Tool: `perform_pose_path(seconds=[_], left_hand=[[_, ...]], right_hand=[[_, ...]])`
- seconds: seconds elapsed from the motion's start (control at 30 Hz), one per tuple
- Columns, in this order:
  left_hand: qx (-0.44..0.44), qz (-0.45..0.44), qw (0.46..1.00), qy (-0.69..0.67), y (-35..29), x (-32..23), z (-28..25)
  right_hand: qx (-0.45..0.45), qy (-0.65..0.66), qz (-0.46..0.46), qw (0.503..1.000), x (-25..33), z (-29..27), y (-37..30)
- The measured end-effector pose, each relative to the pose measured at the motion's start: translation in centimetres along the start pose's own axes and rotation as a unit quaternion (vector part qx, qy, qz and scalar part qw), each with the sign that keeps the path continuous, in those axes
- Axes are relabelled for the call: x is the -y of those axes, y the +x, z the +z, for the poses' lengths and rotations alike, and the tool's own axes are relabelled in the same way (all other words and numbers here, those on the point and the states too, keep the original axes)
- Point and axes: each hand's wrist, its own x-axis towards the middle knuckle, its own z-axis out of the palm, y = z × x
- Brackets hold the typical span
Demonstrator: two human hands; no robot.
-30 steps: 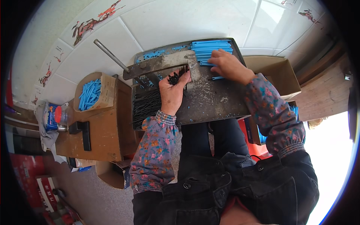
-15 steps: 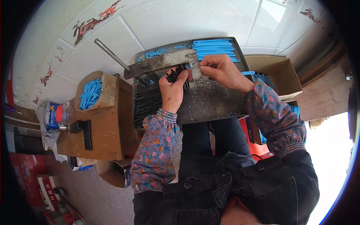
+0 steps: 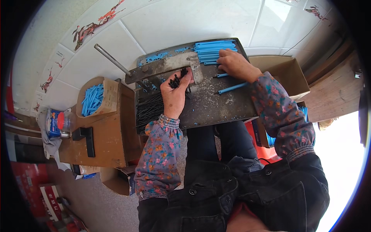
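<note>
My left hand (image 3: pixel 173 98) is closed around a bundle of thin black sticks (image 3: pixel 174 82), their ends poking out above the thumb. It sits beside the lever press's metal arm (image 3: pixel 158 69). My right hand (image 3: pixel 236 65) is at the row of flat blue plastic strips (image 3: pixel 212 47) on the far right of the metal tray. Its fingers are bent together on a blue strip (image 3: pixel 211 63) at the row's near edge. Another blue strip (image 3: pixel 232 88) lies slantwise below that hand, and a shorter piece of one shows under the fingers. The right fingertips are partly hidden.
More black sticks (image 3: pixel 148 110) lie at the tray's left. Blue scraps (image 3: pixel 156 57) litter its far edge. A carton of blue strips (image 3: pixel 92 99) stands on the brown cabinet (image 3: pixel 104 141) at left. An open cardboard box (image 3: pixel 295 73) is at right. The press handle (image 3: pixel 112 60) juts up leftward.
My right hand has moved from the press end to the blue row on the right. Blue strips now show below it. My left hand stays by the press with the black sticks.
</note>
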Motion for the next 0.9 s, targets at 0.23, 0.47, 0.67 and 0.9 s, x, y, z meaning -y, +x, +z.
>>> perform_pose_path(seconds=[0.23, 0.47, 0.67, 0.9], left_hand=[[0.007, -0.008, 1.000, 0.005, -0.2, -0.4, -0.6], [-0.005, -0.014, 0.999, -0.043, -0.1, -0.3, -0.1], [-0.014, -0.019, 0.999, -0.047, 0.2, -0.3, -0.3], [-0.015, -0.029, 0.999, -0.017, 0.2, -0.1, 0.0]], right_hand=[[0.014, 0.034, -0.054, 0.998, 3.2, -2.5, 1.4], [0.092, -0.007, -0.070, 0.993, 1.8, -0.4, 0.5], [-0.020, 0.112, -0.015, 0.993, 5.0, -3.0, 1.3], [-0.059, 0.439, 0.145, 0.885, 7.7, -2.9, 2.7]])
